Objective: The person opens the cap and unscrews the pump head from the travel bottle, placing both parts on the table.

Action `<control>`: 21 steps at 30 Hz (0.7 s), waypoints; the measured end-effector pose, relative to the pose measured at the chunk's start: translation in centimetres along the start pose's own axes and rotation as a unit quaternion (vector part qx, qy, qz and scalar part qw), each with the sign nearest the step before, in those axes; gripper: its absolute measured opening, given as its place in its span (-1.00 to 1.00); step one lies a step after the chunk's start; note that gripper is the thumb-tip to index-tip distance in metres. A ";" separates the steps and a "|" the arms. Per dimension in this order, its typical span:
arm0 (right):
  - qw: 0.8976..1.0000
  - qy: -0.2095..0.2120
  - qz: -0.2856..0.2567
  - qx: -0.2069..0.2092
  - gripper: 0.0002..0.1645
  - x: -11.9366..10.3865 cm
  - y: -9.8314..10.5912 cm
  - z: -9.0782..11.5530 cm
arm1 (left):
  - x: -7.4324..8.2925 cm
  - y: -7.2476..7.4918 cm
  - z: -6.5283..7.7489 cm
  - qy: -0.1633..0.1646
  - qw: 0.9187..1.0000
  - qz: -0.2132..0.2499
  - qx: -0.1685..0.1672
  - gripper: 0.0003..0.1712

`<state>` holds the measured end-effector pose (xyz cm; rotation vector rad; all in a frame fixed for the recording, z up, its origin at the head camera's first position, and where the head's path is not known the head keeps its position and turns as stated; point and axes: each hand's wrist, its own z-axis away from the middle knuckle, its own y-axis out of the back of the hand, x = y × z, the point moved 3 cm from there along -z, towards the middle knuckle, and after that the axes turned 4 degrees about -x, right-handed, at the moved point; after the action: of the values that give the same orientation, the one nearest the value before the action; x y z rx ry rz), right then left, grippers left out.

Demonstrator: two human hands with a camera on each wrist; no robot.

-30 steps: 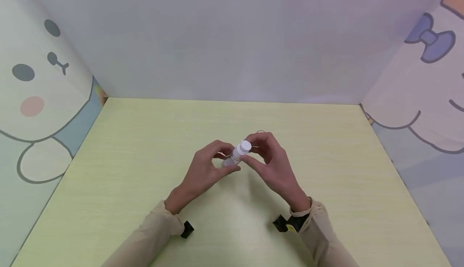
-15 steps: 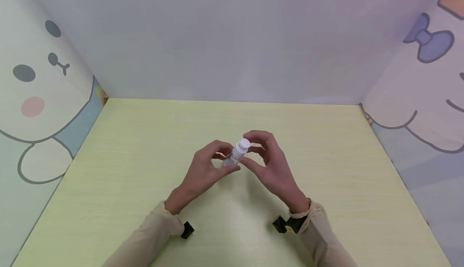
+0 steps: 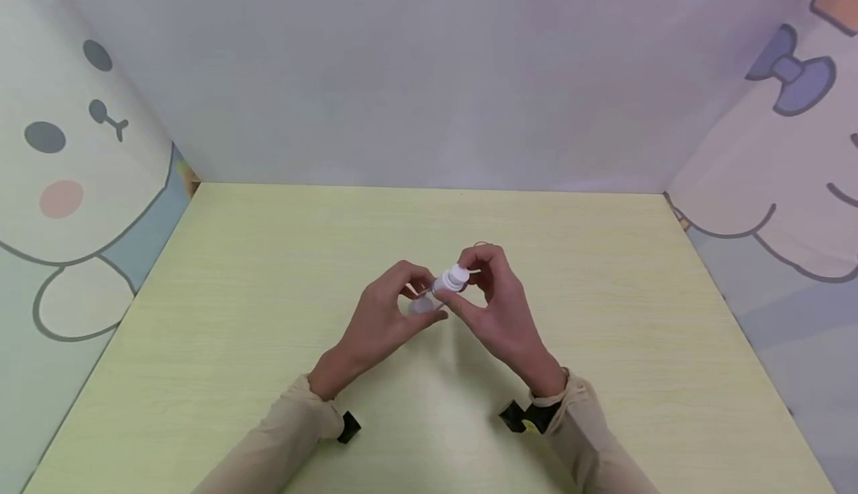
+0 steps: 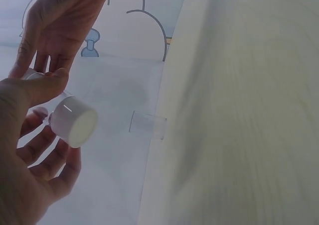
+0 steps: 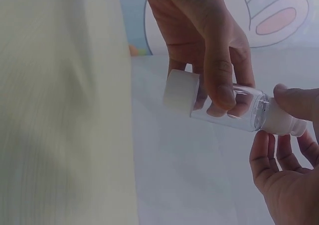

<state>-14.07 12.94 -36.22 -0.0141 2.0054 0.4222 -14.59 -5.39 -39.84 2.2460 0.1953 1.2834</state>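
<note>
A small clear bottle (image 5: 253,105) with a white base (image 5: 180,93) is held tilted above the table. At its other end are a white collar (image 5: 277,119) and a narrower white top (image 3: 459,275), which points up and to the right in the head view. My left hand (image 3: 384,317) grips the clear body between thumb and fingers. With thumb and fingertips, my right hand (image 3: 504,315) pinches the collar end. In the left wrist view the round underside of the base faces the camera, and the left thumb hides part of the body.
The pale wood table (image 3: 268,255) lies beneath both hands and meets a plain light wall (image 3: 429,69) at the back. Side panels carry cartoon prints. Black wrist devices sit at the left (image 3: 349,428) and right (image 3: 513,416) sleeve cuffs.
My right hand shifts its fingers up around the top, then back down with the thumb on the collar. The bottle tips slightly further right. My left hand keeps its grip.
</note>
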 end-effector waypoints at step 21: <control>0.996 0.038 -0.029 -0.074 -0.47 -0.3 0.2 0.1 | -0.4 0.5 -0.1 0.036 0.998 0.027 -0.047 -0.46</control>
<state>-13.92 13.13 -35.92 -0.1821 2.0401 0.5383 -14.94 -5.88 -39.81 2.1409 0.0982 1.3735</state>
